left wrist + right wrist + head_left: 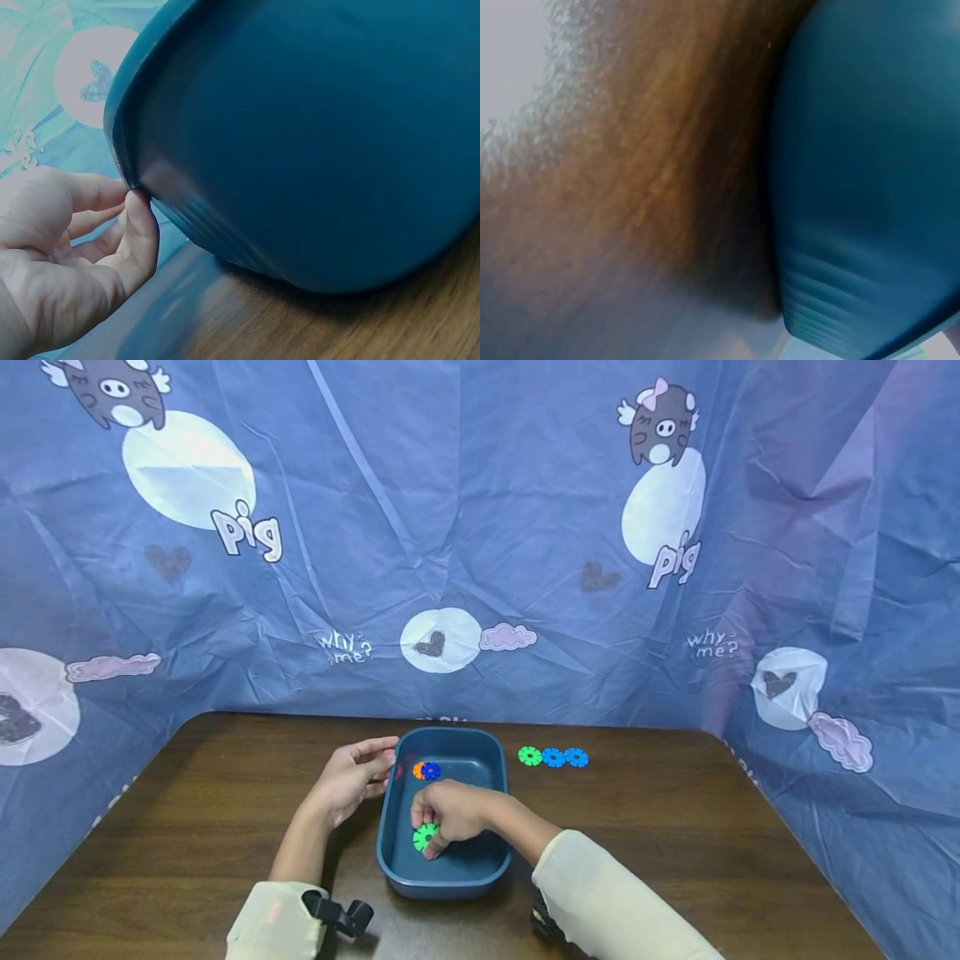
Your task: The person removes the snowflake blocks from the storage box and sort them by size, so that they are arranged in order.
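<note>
A dark blue-green plastic bin [444,888] stands on the table. At its left side my left hand [351,785] pinches the rim between thumb and finger, as the left wrist view shows with the hand [82,262] at the bin's edge [225,240]. My right hand [453,810] reaches down inside the bin, thumb and fingers pinching a green notched disc [426,838]. Farther back in the bin lie an orange disc [418,770] and a dark blue disc [431,771], overlapping. A bit of green shows behind the right hand, mostly hidden.
Right of the bin, a green disc [529,756] and two blue discs [565,757] lie in a row on the brown wooden table [660,827]. A blue printed cloth [450,527] hangs behind the table. The bin's outer wall [870,187] fills the right wrist view's right side.
</note>
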Tool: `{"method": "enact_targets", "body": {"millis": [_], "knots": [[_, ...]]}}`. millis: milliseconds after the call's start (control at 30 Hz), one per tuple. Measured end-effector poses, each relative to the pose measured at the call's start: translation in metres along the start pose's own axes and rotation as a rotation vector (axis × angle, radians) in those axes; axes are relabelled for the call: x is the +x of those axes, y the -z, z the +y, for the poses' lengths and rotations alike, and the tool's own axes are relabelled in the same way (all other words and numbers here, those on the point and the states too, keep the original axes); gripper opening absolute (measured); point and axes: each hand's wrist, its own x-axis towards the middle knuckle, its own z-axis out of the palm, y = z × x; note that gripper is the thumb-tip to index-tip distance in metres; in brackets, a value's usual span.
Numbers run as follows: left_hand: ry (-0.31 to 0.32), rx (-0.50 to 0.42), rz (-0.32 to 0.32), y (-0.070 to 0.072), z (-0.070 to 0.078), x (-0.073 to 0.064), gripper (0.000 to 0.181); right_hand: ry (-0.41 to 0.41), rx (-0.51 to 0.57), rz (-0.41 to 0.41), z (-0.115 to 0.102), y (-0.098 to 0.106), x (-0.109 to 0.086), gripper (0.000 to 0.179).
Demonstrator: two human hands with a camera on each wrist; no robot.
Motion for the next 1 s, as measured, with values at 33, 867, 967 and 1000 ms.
{"method": "enact_targets", "body": {"millis": [33, 867, 967, 1000], "knots": [[0.0, 0.0, 0.0, 0.0, 0.0, 0.0, 0.04, -0.003, 0.008, 0.003, 0.001, 0.0, 0.0, 0.032], [0.004, 0.005, -0.001, -0.001, 0.002, -0.001, 0.041, 0.116, 0.113, 0.109, -0.001, 0.011, -0.014, 0.013], [0.005, 0.005, 0.002, -0.001, 0.002, -0.001, 0.041, 0.106, 0.143, 0.132, 0.0, 0.017, -0.017, 0.013], [0.005, 0.005, 0.003, -0.001, 0.002, -0.001, 0.041, 0.103, 0.152, 0.139, 0.0, 0.019, -0.019, 0.013]]}}
